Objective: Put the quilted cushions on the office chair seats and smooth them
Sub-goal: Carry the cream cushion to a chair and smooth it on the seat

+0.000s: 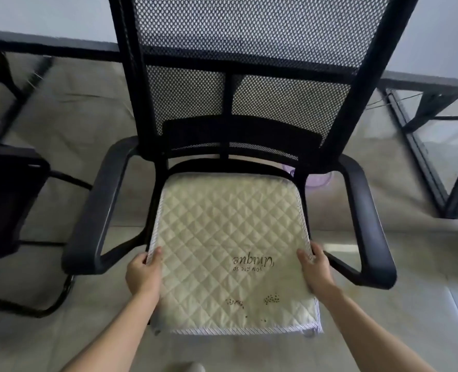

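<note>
A cream quilted cushion [230, 237] with striped edging and upside-down dark lettering lies on the seat of a black mesh-backed office chair [246, 84]. It covers the seat from the backrest to the front edge, its near end hanging slightly over. My left hand [143, 275] grips the cushion's left edge, thumb on top. On the opposite edge my right hand [316, 269] holds it the same way. The chair's armrests [99, 208] flank both hands.
A second black chair [5, 205] stands at the left. Grey desks with black frames run behind, the left desk [48, 25] and the right desk [442, 57]. A desk leg frame [437, 162] is at the right. The floor is pale tile. A purple object [319, 178] lies under the chair.
</note>
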`<state>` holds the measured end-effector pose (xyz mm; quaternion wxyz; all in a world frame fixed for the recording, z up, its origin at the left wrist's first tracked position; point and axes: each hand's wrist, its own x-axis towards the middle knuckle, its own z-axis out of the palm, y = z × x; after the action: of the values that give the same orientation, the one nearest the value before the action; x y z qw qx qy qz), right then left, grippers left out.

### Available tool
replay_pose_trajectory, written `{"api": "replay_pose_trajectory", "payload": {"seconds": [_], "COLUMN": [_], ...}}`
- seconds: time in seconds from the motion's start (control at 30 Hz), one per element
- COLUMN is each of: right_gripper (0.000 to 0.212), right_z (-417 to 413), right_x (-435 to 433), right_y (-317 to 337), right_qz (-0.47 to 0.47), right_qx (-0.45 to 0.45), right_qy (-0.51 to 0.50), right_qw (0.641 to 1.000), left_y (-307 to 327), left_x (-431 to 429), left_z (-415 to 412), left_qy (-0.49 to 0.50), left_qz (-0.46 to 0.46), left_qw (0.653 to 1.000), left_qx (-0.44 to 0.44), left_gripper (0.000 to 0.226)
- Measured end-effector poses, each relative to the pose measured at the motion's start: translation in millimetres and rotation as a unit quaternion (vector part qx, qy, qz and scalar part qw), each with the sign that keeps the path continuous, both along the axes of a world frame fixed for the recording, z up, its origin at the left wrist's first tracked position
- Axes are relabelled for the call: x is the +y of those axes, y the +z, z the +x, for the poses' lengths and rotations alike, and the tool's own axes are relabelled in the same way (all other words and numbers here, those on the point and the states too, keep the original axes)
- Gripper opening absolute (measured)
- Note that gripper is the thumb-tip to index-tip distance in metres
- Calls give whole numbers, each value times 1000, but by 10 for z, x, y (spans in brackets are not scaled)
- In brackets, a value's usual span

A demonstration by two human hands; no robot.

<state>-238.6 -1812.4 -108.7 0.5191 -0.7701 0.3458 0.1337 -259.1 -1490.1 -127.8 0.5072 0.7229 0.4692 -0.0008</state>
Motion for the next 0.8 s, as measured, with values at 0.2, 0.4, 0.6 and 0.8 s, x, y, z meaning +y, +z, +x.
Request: {"api": "replay_pose_trajectory", "payload": {"seconds": [0.2,0.4,0.6,0.8], "right_gripper": [39,42,49,62], "right_z": [32,57,163,508], "right_x": [21,65,120,653], "right_y": [-118,-98,129,159], "right_qz": [-24,-55,-225,-351], "right_qx": [-11,-11,-12,-96], "right_qy": [1,0,55,329], "right_qw": [1000,998,973,871], "left_y": [-131,-188,94,141], "left_x": [-4,-37,-184,-615], "left_z": [-80,-106,-143,409], "left_qy": [0,-22,-46,-339], "left_qz": [54,105,229,345], "left_qw": [998,992,971,874], "left_qx": [22,66,61,-39], "left_gripper": [39,45,43,60]}}
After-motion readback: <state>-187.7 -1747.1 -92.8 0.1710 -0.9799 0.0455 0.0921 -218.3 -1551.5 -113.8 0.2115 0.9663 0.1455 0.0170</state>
